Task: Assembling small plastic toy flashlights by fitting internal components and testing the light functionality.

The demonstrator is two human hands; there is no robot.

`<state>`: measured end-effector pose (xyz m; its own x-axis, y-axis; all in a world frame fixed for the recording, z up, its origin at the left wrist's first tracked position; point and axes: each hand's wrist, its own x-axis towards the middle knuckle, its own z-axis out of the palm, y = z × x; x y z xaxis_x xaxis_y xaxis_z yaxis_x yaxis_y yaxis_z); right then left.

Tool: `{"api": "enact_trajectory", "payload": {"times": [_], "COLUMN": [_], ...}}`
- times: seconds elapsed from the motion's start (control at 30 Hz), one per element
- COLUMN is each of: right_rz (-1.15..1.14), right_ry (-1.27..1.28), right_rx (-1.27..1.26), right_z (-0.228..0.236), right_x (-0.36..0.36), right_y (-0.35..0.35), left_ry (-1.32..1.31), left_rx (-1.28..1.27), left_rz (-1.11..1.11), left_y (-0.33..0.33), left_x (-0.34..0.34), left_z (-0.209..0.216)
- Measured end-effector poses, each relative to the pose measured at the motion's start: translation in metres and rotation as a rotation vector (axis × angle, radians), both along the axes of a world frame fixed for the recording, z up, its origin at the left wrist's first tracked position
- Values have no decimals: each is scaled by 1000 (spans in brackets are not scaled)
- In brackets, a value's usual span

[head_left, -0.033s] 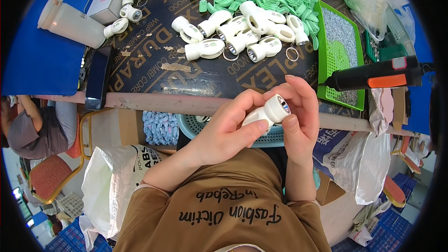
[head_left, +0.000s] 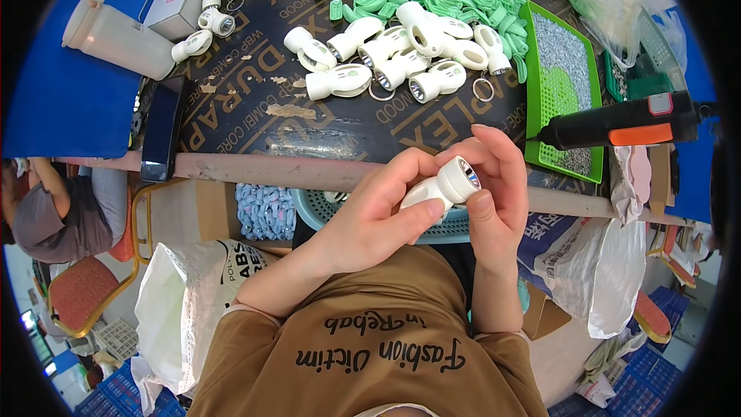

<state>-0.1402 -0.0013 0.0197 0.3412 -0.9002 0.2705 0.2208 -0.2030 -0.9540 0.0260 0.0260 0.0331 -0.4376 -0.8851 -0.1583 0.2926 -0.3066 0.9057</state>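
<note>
At the far left, a frosted plastic bottle leaned near a glossy black phone that lay across the edge of the desk, whose dark, scuffed top bore large tan printing. Below, a crinkled white sack showed bold black letters, partly lost in its folds. The left hand was closed around the smooth white body of a flashlight, held in front of the desk, with most of its handle hidden by fingers. Beyond it lay more flashlights with green labels too small to read. The right hand was cupped half open, thumb at the flashlight's round head; its grip could not be told. Rightmost, a black screwdriver with an orange strip overhung a perforated green tray.
</note>
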Motion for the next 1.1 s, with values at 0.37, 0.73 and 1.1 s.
{"api": "enact_trajectory", "payload": {"times": [0.37,0.73,1.1], "right_rz": [-5,-1,206], "right_ry": [-10,-28,443], "right_rx": [-1,30,-282], "right_z": [1,2,12], "right_x": [2,0,-22], "right_y": [1,3,-3], "left_ry": [25,112,178], "left_rx": [-47,30,136], "left_rz": [71,-8,-177], "left_y": [3,-1,8], "left_x": [-3,1,11], "left_z": [-5,0,-19]}}
